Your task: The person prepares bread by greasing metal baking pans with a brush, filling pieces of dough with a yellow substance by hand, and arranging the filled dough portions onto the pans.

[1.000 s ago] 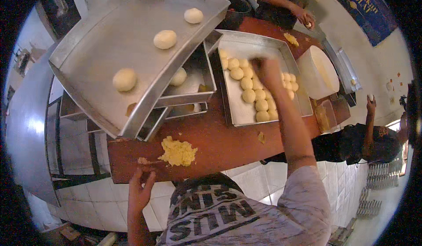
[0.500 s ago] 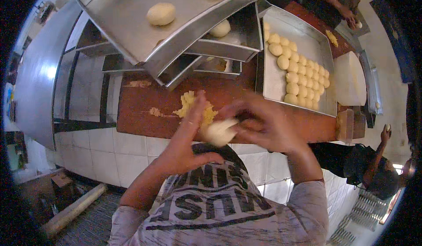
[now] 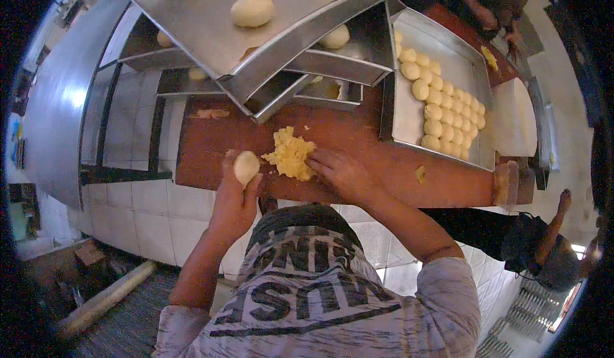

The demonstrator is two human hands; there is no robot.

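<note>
My left hand (image 3: 238, 192) holds a pale, rounded piece of dough (image 3: 247, 167) above the left part of the brown wooden table (image 3: 384, 172). The fingers of my right hand (image 3: 336, 172) are on the right side of a loose yellow crumbly heap (image 3: 288, 152), pinched into it, with their tips partly hidden. A small yellow scrap (image 3: 420, 174) lies farther right. Behind the heap, metal trays (image 3: 192, 13) are stacked crosswise with a few dough balls (image 3: 251, 11) in them. To the right, a metal tray (image 3: 403, 128) holds several rows of dough balls (image 3: 448, 115).
A white tub (image 3: 513, 115) and a clear container (image 3: 506, 185) sit at the table's right end. A co-worker (image 3: 486, 6) works at the far right corner; another person (image 3: 537, 243) stands at the right. A steel surface (image 3: 51, 96) is at the left.
My right hand has come from the tray to the yellow heap. My left hand now holds the dough, moved left from between both hands. The view has shifted, and the trays sit higher.
</note>
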